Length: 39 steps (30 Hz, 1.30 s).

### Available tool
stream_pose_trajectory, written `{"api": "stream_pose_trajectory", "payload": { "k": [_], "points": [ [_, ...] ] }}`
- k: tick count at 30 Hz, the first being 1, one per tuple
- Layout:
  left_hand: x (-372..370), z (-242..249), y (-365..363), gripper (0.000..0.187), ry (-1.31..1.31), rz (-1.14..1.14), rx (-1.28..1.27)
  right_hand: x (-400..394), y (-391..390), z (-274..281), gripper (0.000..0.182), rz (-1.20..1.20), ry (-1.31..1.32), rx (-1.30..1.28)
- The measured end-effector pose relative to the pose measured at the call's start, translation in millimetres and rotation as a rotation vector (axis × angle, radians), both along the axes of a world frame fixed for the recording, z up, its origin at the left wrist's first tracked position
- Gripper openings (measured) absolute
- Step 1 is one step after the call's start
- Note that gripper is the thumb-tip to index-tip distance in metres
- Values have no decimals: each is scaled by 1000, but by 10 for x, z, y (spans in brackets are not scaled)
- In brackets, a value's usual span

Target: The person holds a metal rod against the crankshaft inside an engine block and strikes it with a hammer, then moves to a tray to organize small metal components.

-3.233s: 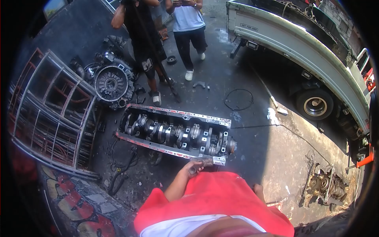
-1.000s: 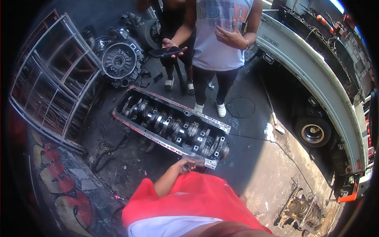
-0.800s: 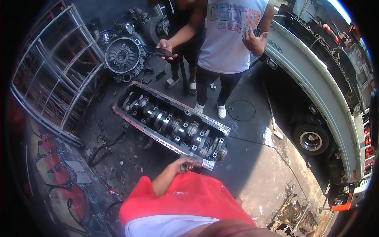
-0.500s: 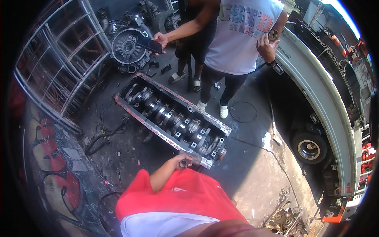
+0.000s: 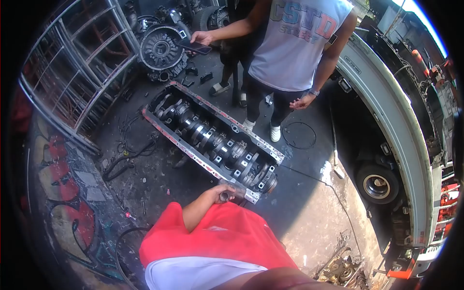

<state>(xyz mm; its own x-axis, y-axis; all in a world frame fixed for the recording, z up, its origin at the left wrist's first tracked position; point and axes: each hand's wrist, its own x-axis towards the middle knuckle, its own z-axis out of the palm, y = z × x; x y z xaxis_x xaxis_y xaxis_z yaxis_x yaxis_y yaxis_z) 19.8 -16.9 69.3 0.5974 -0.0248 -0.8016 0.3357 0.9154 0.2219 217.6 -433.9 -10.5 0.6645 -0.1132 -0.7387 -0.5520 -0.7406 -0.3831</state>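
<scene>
My left hand is closed around a short round metal piece with a hollow-looking end, whose exact kind I cannot make out. It is at the near edge of a long engine block lying open side up on the floor. A crankshaft lies along the block, with bearing caps over its journals. Red paint marks the block's rims. Part of my right arm crosses the bottom of the view, but the hand itself is outside the frame.
Across the block stands a person in a white sleeveless shirt, holding a phone; another person is partly hidden behind. A clutch housing, metal rack, hoses, a wheel and greasy parts surround the floor area.
The person opposite has lowered one hand from chest to hip height; the phone in the other has shifted slightly right. My left hand keeps its hold beside the block, and the view has shifted slightly.
</scene>
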Motion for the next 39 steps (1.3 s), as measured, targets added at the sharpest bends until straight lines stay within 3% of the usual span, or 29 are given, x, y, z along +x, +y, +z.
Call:
{"api": "stream_pose_trajectory", "payload": {
  "k": [21, 34, 36, 39],
  "points": [
    [10, 149, 11, 17, 23, -30, -2, -63, 19, 33, 30, -66, 46, 43],
    [11, 151, -6, 15, 25, -8, 13, -163, 14, 112, 30, -305, 119, 167],
    [14, 82, 8, 15, 18, -30, 2, -183, 145, 427, 27, 146, -38, 11],
    [9, 64, 18, 15, 16, -48, -9, -157, 110, 302, 25, 186, -65, -67]
  ]
}}
